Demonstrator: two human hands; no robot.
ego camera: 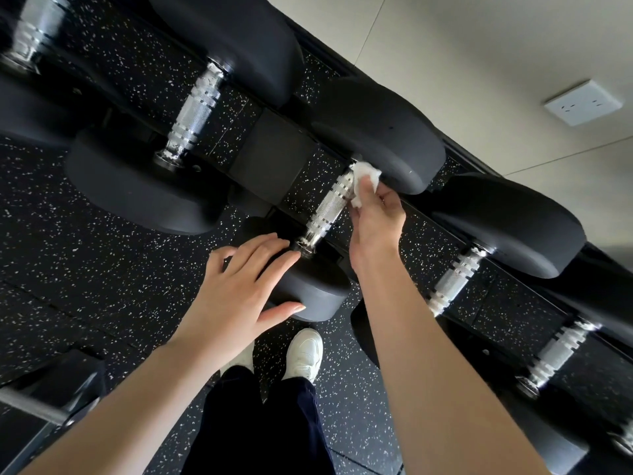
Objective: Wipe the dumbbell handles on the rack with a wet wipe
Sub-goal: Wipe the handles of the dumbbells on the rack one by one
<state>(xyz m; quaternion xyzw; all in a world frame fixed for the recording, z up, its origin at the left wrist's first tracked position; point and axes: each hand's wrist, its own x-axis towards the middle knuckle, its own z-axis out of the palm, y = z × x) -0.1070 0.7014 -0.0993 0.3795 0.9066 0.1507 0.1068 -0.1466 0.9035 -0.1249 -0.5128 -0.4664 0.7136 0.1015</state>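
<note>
Several black dumbbells with knurled chrome handles lie side by side on a black rack (274, 156). My right hand (375, 217) pinches a crumpled white wet wipe (363, 176) against the far end of the middle dumbbell's handle (329, 207), close to its far head (380, 132). My left hand (239, 286) rests flat with spread, straight fingers on that dumbbell's near head (315, 289). A neighbouring handle (197, 111) is to the left and another (454, 282) to the right.
A black speckled rubber floor (85, 252) lies under the rack. My white shoes (305, 353) and dark trousers are below. A pale tiled wall with a white socket plate (582, 102) runs behind the rack. A barbell end (34, 406) is at lower left.
</note>
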